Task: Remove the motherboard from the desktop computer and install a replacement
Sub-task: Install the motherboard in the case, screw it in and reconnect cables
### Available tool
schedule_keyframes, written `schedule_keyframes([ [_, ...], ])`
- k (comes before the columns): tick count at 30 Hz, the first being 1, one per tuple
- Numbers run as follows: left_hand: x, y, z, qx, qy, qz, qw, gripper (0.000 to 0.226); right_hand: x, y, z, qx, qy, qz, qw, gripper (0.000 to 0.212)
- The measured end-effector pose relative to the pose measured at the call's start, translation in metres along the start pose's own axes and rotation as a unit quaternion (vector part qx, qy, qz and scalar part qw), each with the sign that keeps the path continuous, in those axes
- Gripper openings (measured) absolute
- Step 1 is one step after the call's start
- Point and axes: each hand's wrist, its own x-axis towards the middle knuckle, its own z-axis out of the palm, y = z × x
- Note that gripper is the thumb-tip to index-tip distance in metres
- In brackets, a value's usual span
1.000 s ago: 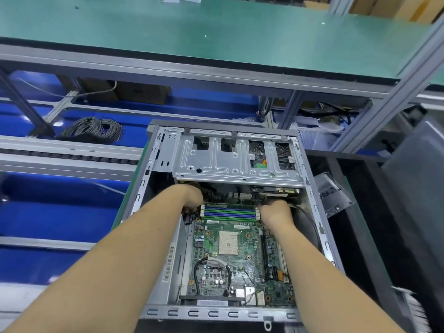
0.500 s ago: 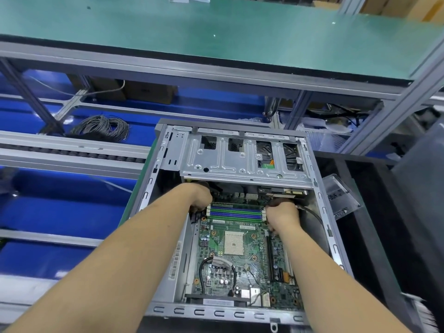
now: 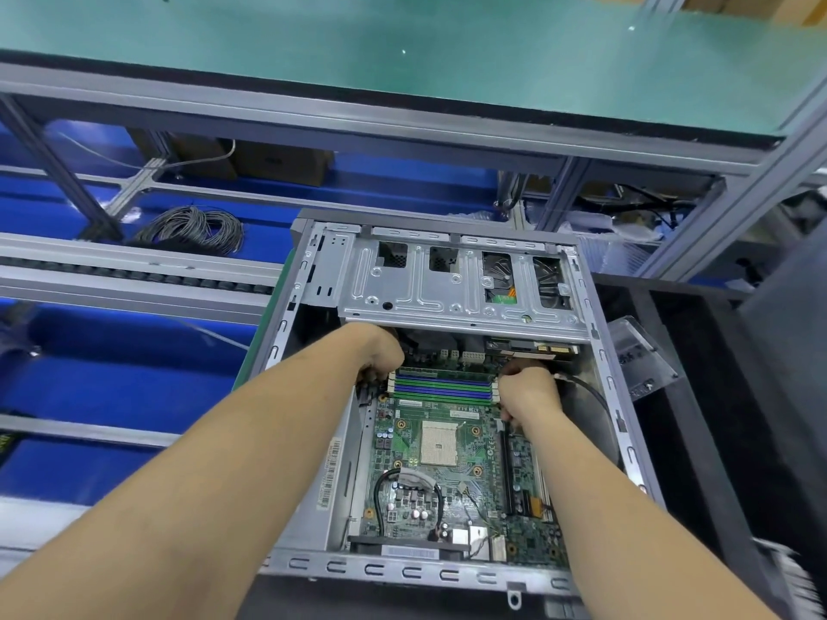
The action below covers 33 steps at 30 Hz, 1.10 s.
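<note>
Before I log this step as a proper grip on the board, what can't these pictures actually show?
Head view only:
- Left hand: fingertips hidden behind its own knuckles, so what they hold is unclear.
- Right hand: fingers curl down at the motherboard edge; contact hidden.
- Board's far edge: covered by the drive cage.
- Printed labels on the board: too small to read.

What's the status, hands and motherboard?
Left hand, right hand at motherboard's far corners; grip hidden. Board still in case. Drive cage overhangs far edge.

Two bare forearms, no sleeves, bare hands, ungloved
</note>
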Motion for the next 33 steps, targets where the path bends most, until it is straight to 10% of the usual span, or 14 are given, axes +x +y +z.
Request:
schedule_keyframes([
  [20,-0.001,-0.001,0.001,0.074,0.045,0.015,0.996,0.029,-0.007,-0.006,-0.003,-0.007,-0.018,-0.009,1.000,0.024],
  [33,-0.027,0.015,0.017,0.257,0.227,0.075,0.936,0.016,-0.028,-0.017,-0.001,-0.343,0.026,-0.210,0.915,0.032],
])
